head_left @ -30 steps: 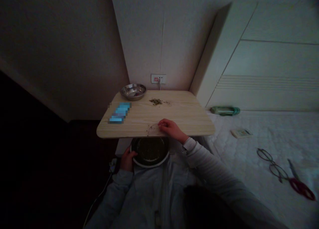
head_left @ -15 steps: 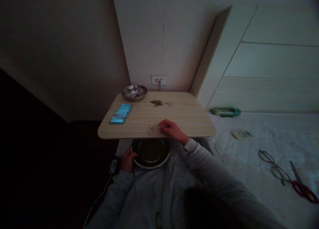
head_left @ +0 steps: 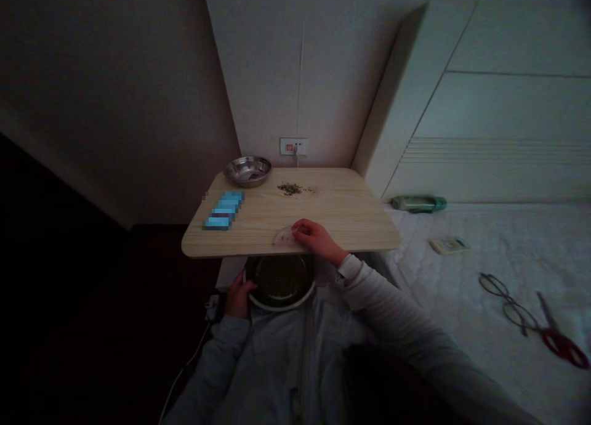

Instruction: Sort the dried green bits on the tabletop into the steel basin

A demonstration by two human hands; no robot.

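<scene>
My right hand (head_left: 316,237) is closed over the front part of the small wooden table (head_left: 341,203), pinching a thin clear plastic piece (head_left: 282,235) by its right end. A few dark specks show at the plastic; whether they lie on it or under it I cannot tell. Below the table's front edge, my left hand (head_left: 239,295) is wrapped round the left rim of a round pale-rimmed basin (head_left: 281,286) at my lap. Dark greenish-brown stuff fills the basin's inside, too dim to name. A small heap of greenish dried bits (head_left: 289,189) lies farther back on the table.
A steel bowl (head_left: 248,171) stands at the table's back left, with a blurred-out phone (head_left: 224,210) before it. On the bed at right lie a green bottle (head_left: 418,203), a small pale box (head_left: 449,246), glasses (head_left: 508,305) and red-handled scissors (head_left: 561,345). A cable (head_left: 184,366) hangs at left.
The clear plastic piece has tilted slightly in my right hand near the table's front edge, and the specks by it have shifted. My left hand keeps its hold on the basin.
</scene>
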